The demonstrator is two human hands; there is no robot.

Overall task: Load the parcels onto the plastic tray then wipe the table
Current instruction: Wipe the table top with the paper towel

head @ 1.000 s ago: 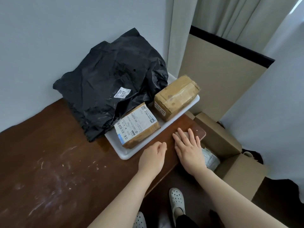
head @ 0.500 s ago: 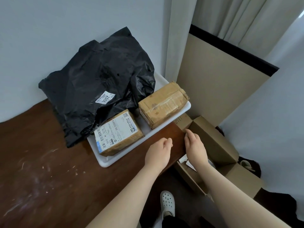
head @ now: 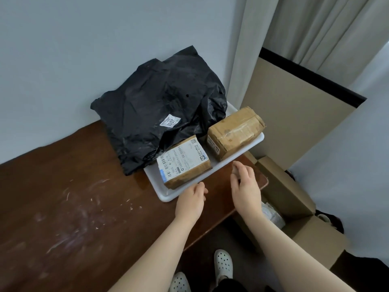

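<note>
Head view: loading looks done. Crinkly black poly bag point(head: 160, 114), labelled carton point(head: 185, 165) and taped kraft carton point(head: 235, 133) sit on the white plastic tray point(head: 166, 198), 12 o'clock of the hands. Left hand point(head: 190, 204) by the rim, right hand point(head: 245, 188) at its 3 o'clock; both grips loose, empty. Next: wipe the glossy worktop point(head: 63, 165); white smears point(head: 69, 207) at 9 o'clock, no cloth visible.

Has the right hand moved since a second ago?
Yes: the right hand, then flat at the table corner, now sits nearer the front rim of the tray, fingers loosely curled.
</note>
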